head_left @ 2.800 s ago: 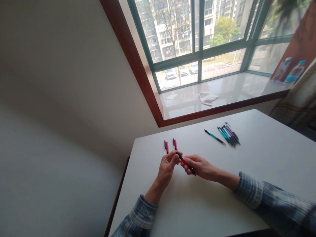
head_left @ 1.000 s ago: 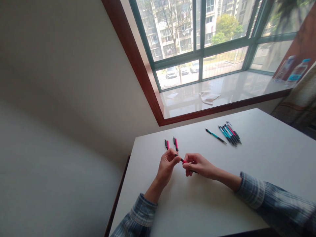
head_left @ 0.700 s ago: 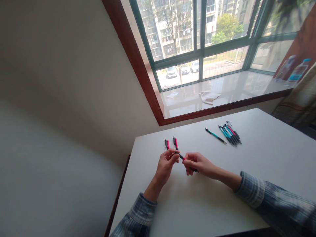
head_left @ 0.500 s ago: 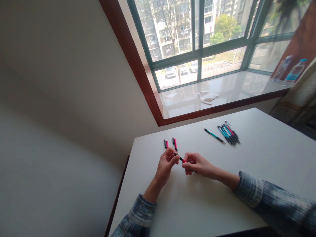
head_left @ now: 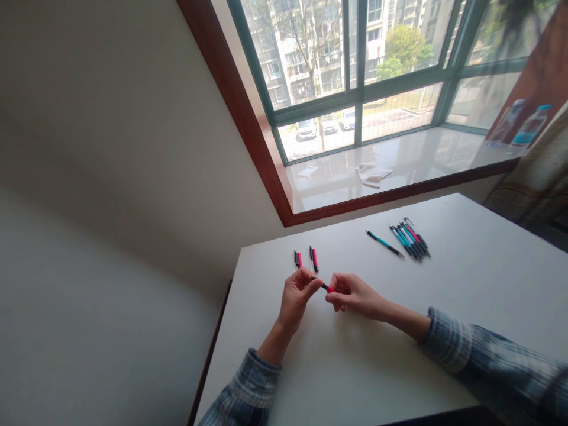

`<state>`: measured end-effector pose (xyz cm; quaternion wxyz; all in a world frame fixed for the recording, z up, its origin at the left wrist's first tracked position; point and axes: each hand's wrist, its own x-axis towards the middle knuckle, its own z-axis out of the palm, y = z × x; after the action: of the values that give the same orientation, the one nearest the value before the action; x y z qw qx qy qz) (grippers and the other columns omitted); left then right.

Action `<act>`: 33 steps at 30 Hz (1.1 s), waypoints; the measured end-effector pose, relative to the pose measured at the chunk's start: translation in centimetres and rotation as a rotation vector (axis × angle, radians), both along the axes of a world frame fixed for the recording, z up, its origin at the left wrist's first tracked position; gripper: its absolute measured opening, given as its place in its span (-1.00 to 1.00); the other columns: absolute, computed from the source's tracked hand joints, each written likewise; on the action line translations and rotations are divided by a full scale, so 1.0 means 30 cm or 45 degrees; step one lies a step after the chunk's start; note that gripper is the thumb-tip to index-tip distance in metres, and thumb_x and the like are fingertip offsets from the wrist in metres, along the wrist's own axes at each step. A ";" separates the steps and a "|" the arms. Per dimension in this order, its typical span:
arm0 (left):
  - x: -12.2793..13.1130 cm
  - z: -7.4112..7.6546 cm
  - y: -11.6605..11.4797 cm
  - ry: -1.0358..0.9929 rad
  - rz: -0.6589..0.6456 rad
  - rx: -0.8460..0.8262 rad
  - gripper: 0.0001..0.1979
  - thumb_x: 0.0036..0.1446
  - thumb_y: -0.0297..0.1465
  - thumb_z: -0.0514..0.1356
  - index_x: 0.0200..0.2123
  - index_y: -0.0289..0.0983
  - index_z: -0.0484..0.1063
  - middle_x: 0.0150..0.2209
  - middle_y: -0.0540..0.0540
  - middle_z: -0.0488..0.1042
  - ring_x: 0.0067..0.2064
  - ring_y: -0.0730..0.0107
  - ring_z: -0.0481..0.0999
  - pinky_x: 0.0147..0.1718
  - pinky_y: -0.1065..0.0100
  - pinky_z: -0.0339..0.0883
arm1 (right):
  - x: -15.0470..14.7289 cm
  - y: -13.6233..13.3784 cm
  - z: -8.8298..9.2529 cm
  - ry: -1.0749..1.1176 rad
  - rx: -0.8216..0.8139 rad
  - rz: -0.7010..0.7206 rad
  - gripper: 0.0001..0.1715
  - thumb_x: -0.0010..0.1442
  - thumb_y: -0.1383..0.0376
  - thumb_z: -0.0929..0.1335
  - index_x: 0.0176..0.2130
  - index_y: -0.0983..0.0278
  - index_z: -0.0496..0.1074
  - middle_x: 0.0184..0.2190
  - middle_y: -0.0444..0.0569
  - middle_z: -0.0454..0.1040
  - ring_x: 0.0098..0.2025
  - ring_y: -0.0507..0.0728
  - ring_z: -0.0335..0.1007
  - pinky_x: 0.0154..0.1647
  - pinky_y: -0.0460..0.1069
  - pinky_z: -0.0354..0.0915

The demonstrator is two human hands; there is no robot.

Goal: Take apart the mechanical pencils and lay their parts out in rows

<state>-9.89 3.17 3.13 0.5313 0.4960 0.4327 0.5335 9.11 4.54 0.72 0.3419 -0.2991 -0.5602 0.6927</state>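
Between my two hands is a slim black and pink pen [head_left: 329, 289], slanting down to the right above the table. My left hand [head_left: 299, 297] pinches its dark upper end between thumb and fingertips. My right hand [head_left: 354, 295] grips the pink part, and its fingers hide the rest of the pen. Just beyond my left hand lie two groups of black and pink pen parts, a left one [head_left: 297, 259] and a right one [head_left: 314, 259]. My left hand partly covers the near end of the left group.
A teal and black pen [head_left: 385, 244] lies alone on the white table [head_left: 355, 367]. To its right is a row of several teal, black and pink pens [head_left: 410, 239]. Behind the table, the windowsill [head_left: 332, 188] holds a crumpled cloth [head_left: 374, 175] and plastic bottles [head_left: 530, 129].
My right hand has shifted slightly left along the pen, and the pen's lower end no longer shows beneath it. My left hand keeps its pinch almost in place.
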 end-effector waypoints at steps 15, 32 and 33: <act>0.000 0.018 -0.014 -0.101 -0.172 -0.105 -0.60 0.11 -0.27 0.38 0.00 -0.24 0.51 -0.37 0.01 0.41 -0.36 0.45 0.39 -0.26 0.35 0.32 | 0.008 0.007 0.003 0.117 -0.133 0.040 -0.47 0.11 -0.06 0.53 -0.31 0.26 0.32 -0.50 -0.20 0.42 -0.57 -0.07 0.10 -0.54 -0.10 -0.03; -0.081 0.079 0.018 -0.275 0.087 0.001 -0.73 0.10 -0.22 0.43 -0.31 -0.25 0.47 -0.36 0.01 0.40 -0.36 0.49 0.39 -0.31 0.43 0.33 | 0.014 0.004 0.009 -0.070 -0.016 0.052 -0.51 0.13 -0.06 0.51 -0.30 0.27 0.37 -0.51 -0.18 0.41 -0.53 -0.04 0.13 -0.51 -0.10 0.00; -0.094 0.086 0.021 -0.303 0.095 0.007 -0.75 0.12 -0.23 0.41 -0.29 -0.24 0.48 -0.33 0.00 0.41 -0.33 0.48 0.41 -0.30 0.43 0.34 | 0.015 0.004 0.009 -0.078 -0.004 0.057 -0.51 0.14 -0.06 0.51 -0.30 0.27 0.38 -0.52 -0.18 0.39 -0.53 -0.03 0.13 -0.51 -0.10 0.00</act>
<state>-12.70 3.81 5.71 0.5572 0.4141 0.3833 0.6093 9.56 4.66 0.99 0.3087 -0.3080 -0.5758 0.6916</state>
